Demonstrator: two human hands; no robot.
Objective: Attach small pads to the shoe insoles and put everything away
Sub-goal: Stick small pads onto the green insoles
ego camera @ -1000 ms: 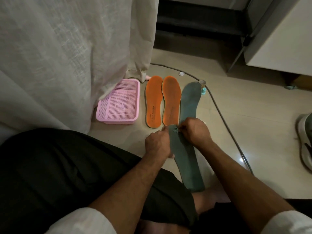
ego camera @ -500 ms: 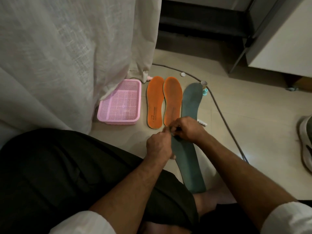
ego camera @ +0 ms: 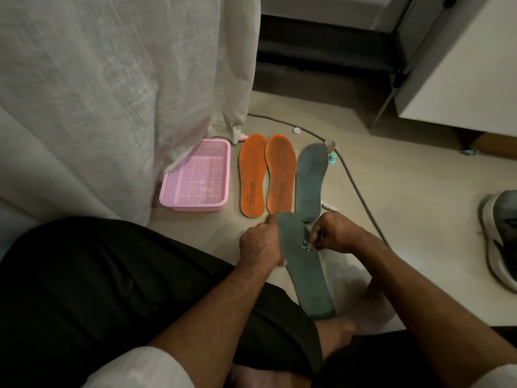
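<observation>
Between our hands the grey insole (ego camera: 300, 264) gets its pads (ego camera: 305, 245); left hand (ego camera: 260, 243) grips its edge; right hand (ego camera: 337, 233) pinches shut beside them; next, we judge, press them flat.

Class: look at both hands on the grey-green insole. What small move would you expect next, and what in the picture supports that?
Probably the right hand presses the small teal pads flat onto the long grey-green foam insole. Its fingertips are pinched right at the pads near the insole's right edge, while the left hand grips the opposite edge, holding it steady. Whether the pads are stuck down yet cannot be told.
</observation>
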